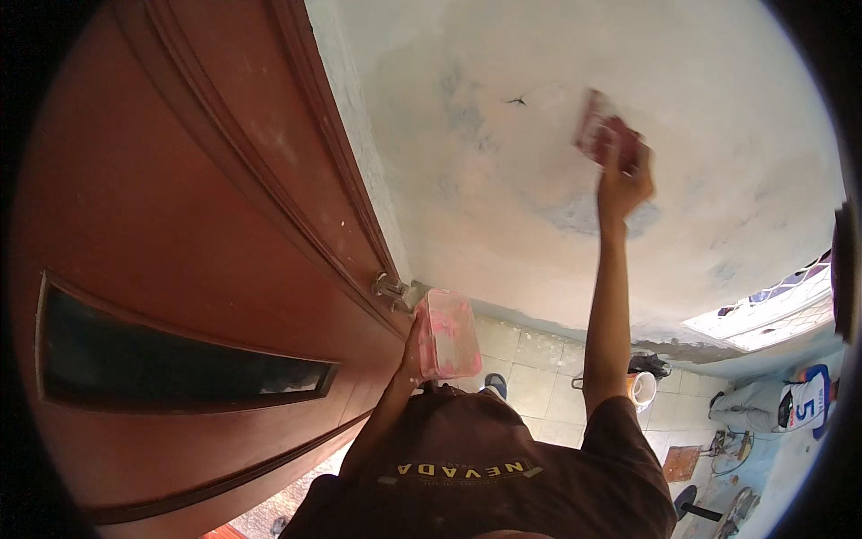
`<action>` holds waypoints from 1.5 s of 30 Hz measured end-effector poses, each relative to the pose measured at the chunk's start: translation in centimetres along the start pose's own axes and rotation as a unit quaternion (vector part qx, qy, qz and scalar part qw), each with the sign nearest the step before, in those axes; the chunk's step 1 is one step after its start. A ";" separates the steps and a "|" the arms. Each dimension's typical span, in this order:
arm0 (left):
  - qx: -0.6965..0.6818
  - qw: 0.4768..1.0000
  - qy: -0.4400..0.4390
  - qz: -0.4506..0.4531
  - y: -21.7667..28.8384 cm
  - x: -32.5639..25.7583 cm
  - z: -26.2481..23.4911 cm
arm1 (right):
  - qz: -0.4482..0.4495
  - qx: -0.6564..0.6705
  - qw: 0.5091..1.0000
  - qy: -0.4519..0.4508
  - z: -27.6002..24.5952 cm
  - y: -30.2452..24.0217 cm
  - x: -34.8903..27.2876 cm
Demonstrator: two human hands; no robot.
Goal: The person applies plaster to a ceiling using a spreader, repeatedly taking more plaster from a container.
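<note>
Two hands work at a pale plastered wall (503, 171). Right hand (624, 184), arm stretched high, grips a red-stained flat trowel (603, 135) pressed against the wall. Left hand (413, 350) clasps a pink-smeared plastic tub (446, 332) near a brown wooden door (180, 225). Overreaching could tip the tub, spilling onto the tiled floor (530, 377).

One pink tub (446, 334), one reddish pad (609, 139) (blurred), one door (180, 225), perhaps two buckets (643, 388).
</note>
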State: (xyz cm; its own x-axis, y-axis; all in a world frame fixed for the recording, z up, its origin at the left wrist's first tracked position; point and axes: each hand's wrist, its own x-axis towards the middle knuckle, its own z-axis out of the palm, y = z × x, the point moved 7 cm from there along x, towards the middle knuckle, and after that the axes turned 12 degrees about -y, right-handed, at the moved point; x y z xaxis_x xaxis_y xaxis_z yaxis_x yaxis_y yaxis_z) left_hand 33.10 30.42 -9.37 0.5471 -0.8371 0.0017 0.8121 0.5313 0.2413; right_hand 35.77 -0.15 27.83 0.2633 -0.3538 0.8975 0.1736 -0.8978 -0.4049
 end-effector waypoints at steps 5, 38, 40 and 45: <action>-0.015 0.999 -0.044 0.004 -0.1 0.7 -0.6 | 0.063 -0.068 0.992 0.088 -4.1 0.9 -2.3; -0.009 0.999 -0.020 -0.035 0.0 -2.9 -1.6 | -0.039 -0.010 0.946 -0.321 13.9 0.9 -16.2; -0.001 0.998 -0.033 -0.050 0.2 -2.7 2.6 | -0.026 -0.099 0.937 -0.335 13.9 3.2 -16.9; -0.053 0.995 -0.065 -0.046 -1.6 -0.4 -2.7 | -0.134 -0.197 0.956 -0.172 6.1 -2.0 1.7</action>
State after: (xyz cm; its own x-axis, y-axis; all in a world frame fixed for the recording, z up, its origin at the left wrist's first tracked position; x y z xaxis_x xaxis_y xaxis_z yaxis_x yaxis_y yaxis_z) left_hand 32.15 30.22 -12.40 0.4448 -0.8887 0.1111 0.8779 0.4572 0.1422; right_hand 41.64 2.63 29.10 0.5684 -0.0501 0.8212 -0.0735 -0.9972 -0.0100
